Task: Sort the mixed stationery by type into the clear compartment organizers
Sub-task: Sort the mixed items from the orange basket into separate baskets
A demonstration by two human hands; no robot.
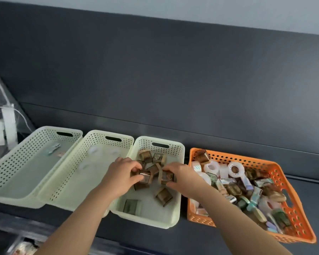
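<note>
— Grip on each side?
— Left hand [122, 174] pinches a brown box [145, 174]; right hand [181, 176] pinches a second brown box [167, 177], both just above the cream basket [175, 214]
— What's around them?
— Loose boxes [163, 196] crowd the floor underneath; the orange basket [302, 223] of mixed stock lies just right, nearer the right hand

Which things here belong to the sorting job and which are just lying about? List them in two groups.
Job:
orange basket of mixed stationery, with white tape rolls
left cream basket, middle cream basket, right cream basket
brown boxes in the right cream basket
left hand and right hand, each gripping a brown box

Lying about:
white bracket and cables, far left
</note>
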